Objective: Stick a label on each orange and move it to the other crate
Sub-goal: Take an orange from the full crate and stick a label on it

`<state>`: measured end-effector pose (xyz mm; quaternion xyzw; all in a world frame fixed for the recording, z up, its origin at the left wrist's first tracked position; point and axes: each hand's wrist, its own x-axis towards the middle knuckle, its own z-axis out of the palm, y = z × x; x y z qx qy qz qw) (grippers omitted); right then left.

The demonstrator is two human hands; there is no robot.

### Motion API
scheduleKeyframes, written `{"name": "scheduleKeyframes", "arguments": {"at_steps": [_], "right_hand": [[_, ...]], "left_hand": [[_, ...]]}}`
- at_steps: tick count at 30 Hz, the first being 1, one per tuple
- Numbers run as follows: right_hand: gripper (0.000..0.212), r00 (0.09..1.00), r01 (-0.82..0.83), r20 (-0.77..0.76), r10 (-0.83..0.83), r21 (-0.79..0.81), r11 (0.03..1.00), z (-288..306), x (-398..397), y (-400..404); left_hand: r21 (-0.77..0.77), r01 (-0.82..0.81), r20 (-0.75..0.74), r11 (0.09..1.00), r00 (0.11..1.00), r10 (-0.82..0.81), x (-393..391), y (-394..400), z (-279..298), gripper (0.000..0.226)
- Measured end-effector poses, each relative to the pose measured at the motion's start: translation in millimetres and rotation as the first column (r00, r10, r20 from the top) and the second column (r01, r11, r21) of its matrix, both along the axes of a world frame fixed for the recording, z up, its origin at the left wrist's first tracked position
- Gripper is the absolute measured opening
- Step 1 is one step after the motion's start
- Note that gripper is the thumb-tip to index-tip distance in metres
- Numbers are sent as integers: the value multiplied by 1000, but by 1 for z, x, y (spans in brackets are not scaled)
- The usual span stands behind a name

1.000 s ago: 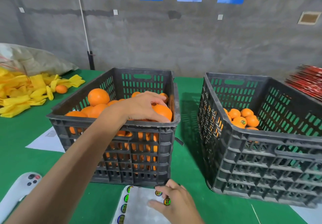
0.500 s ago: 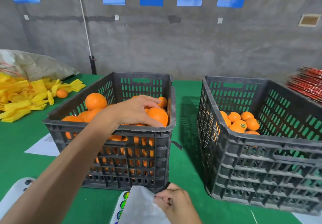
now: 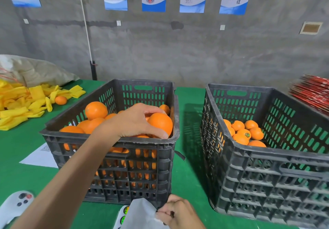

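left hand (image 3: 135, 121): fingers curled round orange (image 3: 161, 124) — may slip at crate (image 3: 175, 136) rim
right hand (image 3: 178, 212): pinches label sheet (image 3: 140, 214) edge — peel may tear or fold

Plain orange (image 3: 161, 123) gripped at full left crate's (image 3: 110, 140) near-right corner; right crate (image 3: 267, 154) few labelled.

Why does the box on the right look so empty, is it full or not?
Not full. The right crate holds only a few oranges low in one corner, while the left crate is heaped almost to its rim.
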<state>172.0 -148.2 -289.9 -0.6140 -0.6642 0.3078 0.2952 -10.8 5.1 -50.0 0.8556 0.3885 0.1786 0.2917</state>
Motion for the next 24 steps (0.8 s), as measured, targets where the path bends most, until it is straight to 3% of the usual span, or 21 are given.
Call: {"name": "scheduleKeyframes", "arguments": {"at_steps": [11,19,24], "right_hand": [[7,988,-156,2,156,-66,986,4,17,4],[7,977,-192,-137,167,-197,962,15,28,11],[10,979,-194,-107,176,-192,962,13,27,13]], "left_hand": [[10,-8,26,1000,1000,8,3,-11,5,75],[13,-14,15,1000,1000,13,3,-13,7,78],[14,-19,13,1000,1000,19,2,-13,6,79]]}}
